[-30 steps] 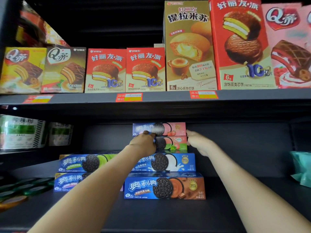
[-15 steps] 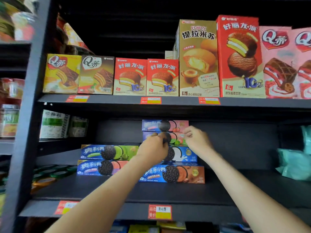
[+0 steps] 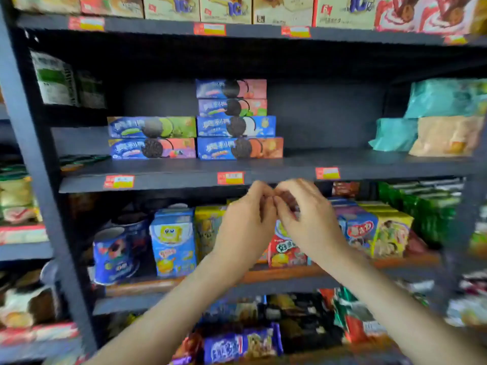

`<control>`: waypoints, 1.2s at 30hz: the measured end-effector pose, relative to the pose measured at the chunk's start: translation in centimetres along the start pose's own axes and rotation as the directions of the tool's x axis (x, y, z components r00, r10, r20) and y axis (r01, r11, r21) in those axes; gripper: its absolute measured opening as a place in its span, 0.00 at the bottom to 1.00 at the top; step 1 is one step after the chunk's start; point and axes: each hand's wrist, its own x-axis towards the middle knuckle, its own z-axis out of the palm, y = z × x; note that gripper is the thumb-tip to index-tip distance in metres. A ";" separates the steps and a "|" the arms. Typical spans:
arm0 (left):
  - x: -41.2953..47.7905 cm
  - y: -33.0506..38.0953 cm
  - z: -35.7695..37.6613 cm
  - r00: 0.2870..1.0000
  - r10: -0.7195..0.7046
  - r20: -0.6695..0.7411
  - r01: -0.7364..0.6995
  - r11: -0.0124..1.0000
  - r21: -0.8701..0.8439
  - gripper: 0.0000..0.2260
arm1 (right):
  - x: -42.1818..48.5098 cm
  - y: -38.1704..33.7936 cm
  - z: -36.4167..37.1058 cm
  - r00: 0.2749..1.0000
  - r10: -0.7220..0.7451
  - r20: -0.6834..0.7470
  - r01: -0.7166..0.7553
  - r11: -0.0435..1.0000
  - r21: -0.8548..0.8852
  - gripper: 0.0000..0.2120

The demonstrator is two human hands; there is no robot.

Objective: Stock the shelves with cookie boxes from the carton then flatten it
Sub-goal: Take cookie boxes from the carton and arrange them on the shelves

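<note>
Six boxes: you have six cookie boxes (image 3: 196, 127) standing face-out on the middle shelf (image 3: 342, 164), a stack of four (image 3: 235, 122) on the right and a stack of two (image 3: 152, 138) touching it on the left.
Change: a second ago both your hands were up at the second box (image 3: 232, 107), squaring it under the top box (image 3: 231, 88). Now both hands are off the stack and lowered in front of the shelf's front edge, just below the middle price tag (image 3: 230, 178).
View: your head has pulled back and tipped down, so the lower rows of snack packs (image 3: 174, 241) now show behind your hands.
Meaning: judging from the let-go and the tidy stack, this placement is done. The likely next step is a turn back to the carton for another box.
Carton: it is not in view, so you cannot tell from here how many boxes remain, and flattening has to wait until it is empty.
Left hand (image 3: 247, 219): its back faces you, the fingers (image 3: 259, 192) are loosely curled forward, and nothing shows in them.
Right hand (image 3: 307, 219): its fingers (image 3: 283, 206) are bent and slightly spread, also with nothing in them.
Contact: the fingertips of your two hands meet or nearly meet; motion blur hides which. Neither hand touches the shelf or any box.
Room left: bare shelf runs from the stack of four to the teal packets (image 3: 395, 134) at the far right.
</note>
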 end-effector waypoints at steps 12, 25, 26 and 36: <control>-21.1 -1.6 8.7 0.786 -0.464 0.408 0.385 0.884 0.264 0.08 | -24.4 3.9 0.2 0.775 0.245 0.582 -0.344 0.937 0.063 0.04; -52.3 -13.3 18.3 0.213 -0.861 0.462 0.657 0.476 0.585 0.09 | -55.7 5.6 9.6 0.358 0.405 0.841 -0.656 0.751 -0.082 0.05; -55.0 -14.3 18.9 0.171 -0.877 0.449 0.659 0.440 0.610 0.08 | -58.6 5.8 10.3 0.321 0.424 0.847 -0.676 0.729 -0.108 0.04; -76.8 -20.9 22.7 -0.167 -0.901 0.400 0.610 0.224 0.760 0.12 | -83.2 6.7 14.7 -0.067 0.572 0.818 -0.721 0.539 -0.436 0.06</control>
